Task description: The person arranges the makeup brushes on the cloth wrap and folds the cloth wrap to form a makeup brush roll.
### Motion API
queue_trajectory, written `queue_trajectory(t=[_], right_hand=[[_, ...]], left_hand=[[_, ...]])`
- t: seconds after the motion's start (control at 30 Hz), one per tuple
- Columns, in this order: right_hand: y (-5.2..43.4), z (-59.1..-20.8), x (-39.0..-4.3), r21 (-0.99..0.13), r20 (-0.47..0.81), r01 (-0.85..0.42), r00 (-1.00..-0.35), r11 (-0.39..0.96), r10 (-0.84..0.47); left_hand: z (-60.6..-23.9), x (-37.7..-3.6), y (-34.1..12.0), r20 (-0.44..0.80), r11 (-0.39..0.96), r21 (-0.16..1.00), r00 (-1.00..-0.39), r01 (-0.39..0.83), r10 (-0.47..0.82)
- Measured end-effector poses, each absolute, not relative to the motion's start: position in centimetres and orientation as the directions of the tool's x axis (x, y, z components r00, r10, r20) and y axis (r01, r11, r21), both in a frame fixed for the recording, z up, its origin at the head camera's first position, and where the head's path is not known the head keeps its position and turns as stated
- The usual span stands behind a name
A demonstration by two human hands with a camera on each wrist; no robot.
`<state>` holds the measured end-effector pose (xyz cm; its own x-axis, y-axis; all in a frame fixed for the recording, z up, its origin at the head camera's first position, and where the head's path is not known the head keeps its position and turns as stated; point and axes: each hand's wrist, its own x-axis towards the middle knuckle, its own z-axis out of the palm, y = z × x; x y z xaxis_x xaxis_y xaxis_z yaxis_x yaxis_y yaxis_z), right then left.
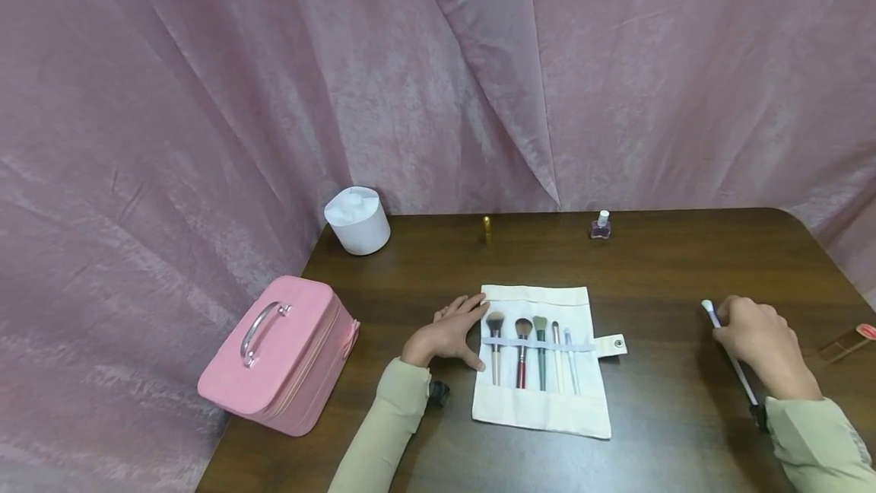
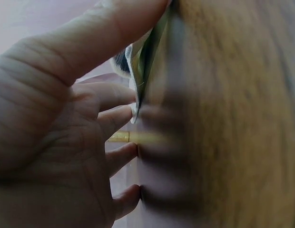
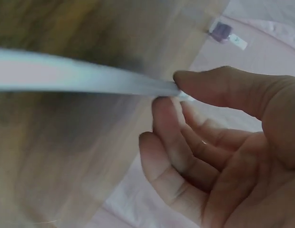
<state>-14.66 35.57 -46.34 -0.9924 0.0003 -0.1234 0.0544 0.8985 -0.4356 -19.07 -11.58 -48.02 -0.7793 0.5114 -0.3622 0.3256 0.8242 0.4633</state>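
Note:
A white cloth brush roll (image 1: 541,402) lies unrolled on the dark table (image 1: 684,265), with several makeup brushes (image 1: 522,352) tucked under its band. My left hand (image 1: 455,332) lies flat beside the roll's left edge, straight fingers touching the cloth. The left wrist view shows the fingers (image 2: 114,118) against the cloth edge (image 2: 138,71). Off to the right, my right hand (image 1: 749,337) pinches a slim white-handled brush (image 1: 712,318) low over the table. In the right wrist view the thumb and fingertips (image 3: 185,83) close on the handle (image 3: 90,78).
A pink cosmetic case (image 1: 280,360) with a metal handle stands at the table's left corner. Along the back edge are a white round container (image 1: 357,223), a gold tube (image 1: 487,228) and a nail polish bottle (image 1: 601,225). A rose-gold item (image 1: 849,341) lies far right. A pink curtain hangs behind.

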Motion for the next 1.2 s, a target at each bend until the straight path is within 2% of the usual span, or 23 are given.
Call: queue_trajectory(t=[0.3,0.5,0.73,0.97,1.2], right_hand=[[34.0,-45.5,-15.1,-0.510,0.097,-0.007,-0.994,0.860,0.050],[32.9,-45.2,-15.2,-0.576,0.190,-0.014,-0.975,0.818,0.116],[31.4,-44.6,-15.6,-0.716,0.179,0.001,-0.966,0.698,0.185],[29.5,-44.1,-16.3,-0.896,0.118,0.018,-0.953,0.443,0.279],[27.4,-44.3,-17.1,-0.972,0.073,-0.003,-0.955,0.237,0.286]], left_hand=[[-48.2,-19.2,-11.6,-0.358,0.825,0.461,-0.782,0.327,0.510],[-48.2,-19.2,-11.6,-0.358,0.823,0.462,-0.780,0.330,0.513],[-48.3,-19.2,-11.6,-0.363,0.826,0.454,-0.777,0.335,0.514],[-48.6,-19.3,-11.5,-0.362,0.825,0.447,-0.773,0.347,0.521],[-48.5,-19.3,-11.6,-0.363,0.832,0.440,-0.780,0.338,0.509]])
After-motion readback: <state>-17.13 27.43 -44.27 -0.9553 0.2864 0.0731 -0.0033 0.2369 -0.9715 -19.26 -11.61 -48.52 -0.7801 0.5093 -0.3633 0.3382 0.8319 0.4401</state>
